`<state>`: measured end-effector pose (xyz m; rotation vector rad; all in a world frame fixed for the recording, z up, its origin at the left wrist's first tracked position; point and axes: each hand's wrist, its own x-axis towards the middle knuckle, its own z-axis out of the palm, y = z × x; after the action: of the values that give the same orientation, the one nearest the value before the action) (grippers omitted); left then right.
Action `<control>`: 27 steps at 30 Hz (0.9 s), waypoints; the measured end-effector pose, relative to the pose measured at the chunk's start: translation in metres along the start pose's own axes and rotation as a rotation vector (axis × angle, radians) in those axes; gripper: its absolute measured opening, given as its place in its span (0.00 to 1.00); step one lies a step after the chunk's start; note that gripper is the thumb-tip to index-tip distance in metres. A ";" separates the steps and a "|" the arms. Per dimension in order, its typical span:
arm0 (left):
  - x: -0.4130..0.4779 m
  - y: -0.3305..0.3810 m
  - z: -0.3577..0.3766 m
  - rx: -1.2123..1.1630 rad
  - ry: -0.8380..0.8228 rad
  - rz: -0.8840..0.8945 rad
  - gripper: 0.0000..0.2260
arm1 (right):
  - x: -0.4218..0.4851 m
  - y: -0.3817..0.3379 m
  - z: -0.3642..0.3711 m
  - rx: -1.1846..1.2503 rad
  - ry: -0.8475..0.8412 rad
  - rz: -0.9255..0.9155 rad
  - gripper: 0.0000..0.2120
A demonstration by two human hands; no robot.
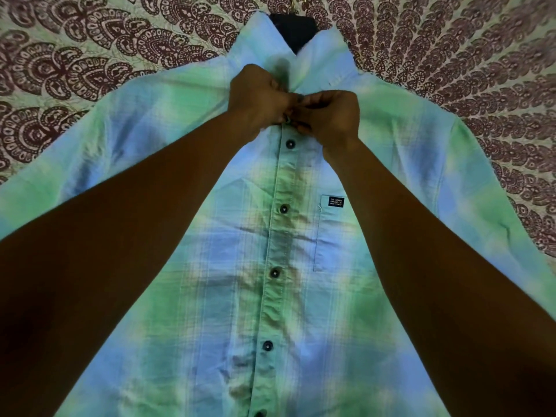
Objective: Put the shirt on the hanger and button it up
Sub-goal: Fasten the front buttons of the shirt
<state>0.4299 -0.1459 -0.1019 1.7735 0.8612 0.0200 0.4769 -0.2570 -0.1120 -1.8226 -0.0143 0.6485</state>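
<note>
A green and blue plaid shirt (228, 266) lies flat on a patterned bedsheet, front up. A dark hanger (296, 31) shows inside the open collar, its metal hook just at the top edge. Several dark buttons down the placket look fastened, such as one button (289, 143) just below my hands. My left hand (258, 100) and my right hand (328, 115) meet at the placket just under the collar. Both pinch the shirt fabric there, fingers curled around a button that is mostly hidden between them.
The bedsheet (90, 64) with a maroon paisley print spreads under the shirt on all sides. A chest pocket with a small dark label (336, 201) sits on the shirt's right half. Both sleeves spread outward to the frame edges.
</note>
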 end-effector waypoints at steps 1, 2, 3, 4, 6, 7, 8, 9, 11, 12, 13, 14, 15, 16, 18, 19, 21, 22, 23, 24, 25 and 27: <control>0.001 0.000 0.000 0.020 0.011 0.009 0.14 | -0.001 0.000 0.001 -0.018 0.001 -0.016 0.10; 0.002 -0.001 0.001 0.034 0.023 0.025 0.14 | -0.001 -0.001 0.001 -0.026 -0.001 -0.025 0.10; 0.002 -0.002 0.002 0.037 0.037 0.045 0.13 | -0.002 -0.002 0.000 -0.017 -0.009 -0.028 0.11; 0.003 -0.004 0.003 0.032 0.055 0.064 0.14 | -0.003 -0.003 -0.002 0.000 -0.024 -0.028 0.11; 0.003 -0.007 0.003 0.031 0.085 0.107 0.14 | -0.004 -0.006 -0.005 0.050 -0.065 -0.020 0.10; 0.002 -0.009 0.003 0.038 0.088 0.132 0.14 | -0.005 -0.007 -0.006 0.087 -0.086 -0.002 0.09; 0.003 -0.010 0.002 0.039 0.084 0.154 0.14 | -0.005 -0.008 -0.007 0.128 -0.105 0.020 0.08; 0.002 -0.011 0.002 0.031 0.075 0.173 0.14 | -0.005 -0.009 -0.007 0.158 -0.117 0.040 0.07; 0.002 -0.012 0.001 0.002 0.063 0.188 0.14 | -0.006 -0.014 -0.008 0.169 -0.132 0.073 0.08; 0.002 -0.012 0.000 -0.014 0.054 0.188 0.13 | -0.007 -0.016 -0.009 0.168 -0.143 0.094 0.09; 0.001 -0.012 -0.001 -0.031 0.042 0.188 0.12 | -0.008 -0.019 -0.009 0.167 -0.154 0.124 0.10; 0.000 -0.012 -0.001 -0.048 0.030 0.185 0.12 | -0.008 -0.023 -0.009 0.162 -0.163 0.162 0.09; -0.001 -0.012 -0.001 -0.072 0.019 0.180 0.11 | -0.008 -0.027 -0.009 0.151 -0.163 0.197 0.09; -0.002 -0.011 -0.001 -0.102 0.013 0.171 0.12 | -0.007 -0.030 -0.009 0.125 -0.161 0.223 0.09; -0.003 -0.012 0.001 -0.163 -0.001 0.177 0.14 | -0.005 -0.037 -0.006 0.039 -0.167 0.253 0.12; -0.003 -0.013 0.002 -0.182 -0.007 0.196 0.15 | -0.004 -0.039 -0.005 0.005 -0.175 0.272 0.13; -0.002 -0.013 0.003 -0.147 -0.006 0.257 0.18 | -0.004 -0.043 -0.003 -0.008 -0.191 0.326 0.14; -0.001 -0.012 0.002 -0.081 0.000 0.301 0.19 | -0.004 -0.044 -0.004 -0.001 -0.198 0.354 0.15; -0.001 -0.011 0.001 0.014 0.005 0.352 0.19 | -0.003 -0.045 -0.004 0.007 -0.204 0.378 0.15; -0.002 -0.009 -0.001 0.128 0.013 0.401 0.17 | -0.003 -0.046 -0.004 0.019 -0.207 0.397 0.14; -0.005 -0.006 -0.002 0.230 0.017 0.448 0.14 | -0.002 -0.046 -0.004 0.032 -0.208 0.413 0.14; -0.009 -0.006 -0.004 0.323 -0.008 0.533 0.09 | 0.000 -0.047 -0.004 0.040 -0.202 0.430 0.13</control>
<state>0.4186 -0.1466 -0.1024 2.2632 0.3768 0.2322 0.4927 -0.2443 -0.0699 -1.7263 0.2611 1.1251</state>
